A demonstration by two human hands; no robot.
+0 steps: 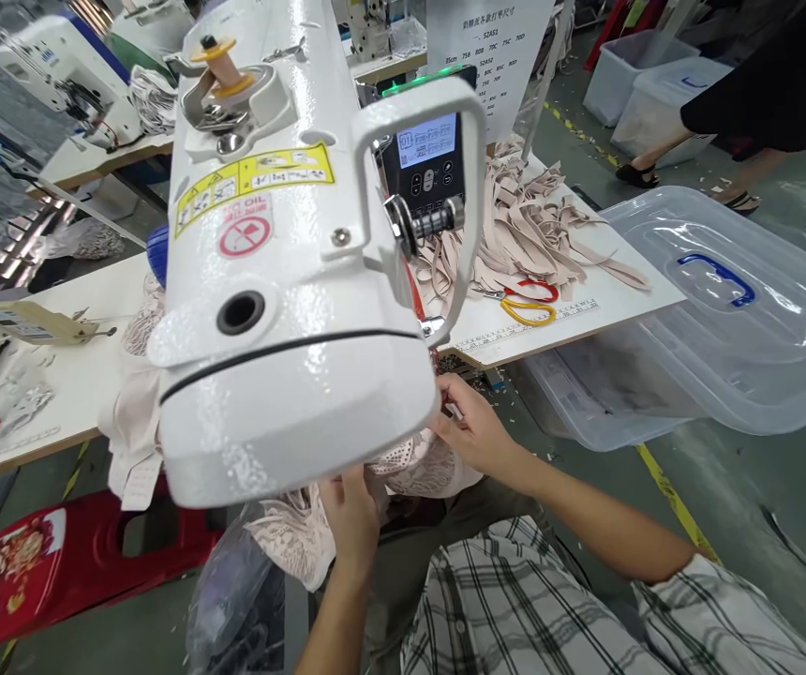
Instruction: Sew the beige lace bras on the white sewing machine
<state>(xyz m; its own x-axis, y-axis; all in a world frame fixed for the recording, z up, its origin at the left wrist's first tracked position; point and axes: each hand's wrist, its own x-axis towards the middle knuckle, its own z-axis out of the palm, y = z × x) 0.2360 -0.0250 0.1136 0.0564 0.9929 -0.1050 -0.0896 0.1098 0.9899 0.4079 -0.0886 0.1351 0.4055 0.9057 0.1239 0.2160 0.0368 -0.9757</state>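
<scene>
A white sewing machine (283, 272) fills the middle of the view and hides the needle area. Under its head lies a pale pink lace garment (417, 464). My left hand (352, 516) grips the lace at its near edge, fingers closed on the fabric. My right hand (470, 427) reaches under the machine head from the right, fingers curled and pressed on the lace. The fingertips of both hands are partly hidden by the machine.
Beige fabric strips (522, 225) are piled on the white table (586, 305) with red and yellow scissors (533, 300). A clear plastic bin with lid (719, 309) stands at the right. A red stool (58, 562) sits lower left. Another person's legs (740, 178) stand far right.
</scene>
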